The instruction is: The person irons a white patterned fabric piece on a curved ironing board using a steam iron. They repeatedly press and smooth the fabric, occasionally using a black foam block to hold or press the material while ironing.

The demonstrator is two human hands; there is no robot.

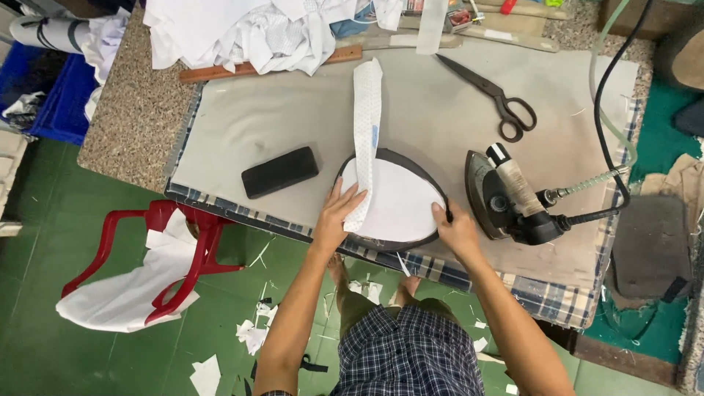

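Padded board [279,117] on speckled counter [132,110]; green floor [73,352], red chair [176,242]. Left hand [339,214] flat, fingers apart, on strip [367,117]; right hand [456,229] pinches oval [400,202] rim.

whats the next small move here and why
Probably fold the white strip down along the oval white piece: the left hand pins its lower end, the right hand steadies the dark edge, and the iron waits beside.
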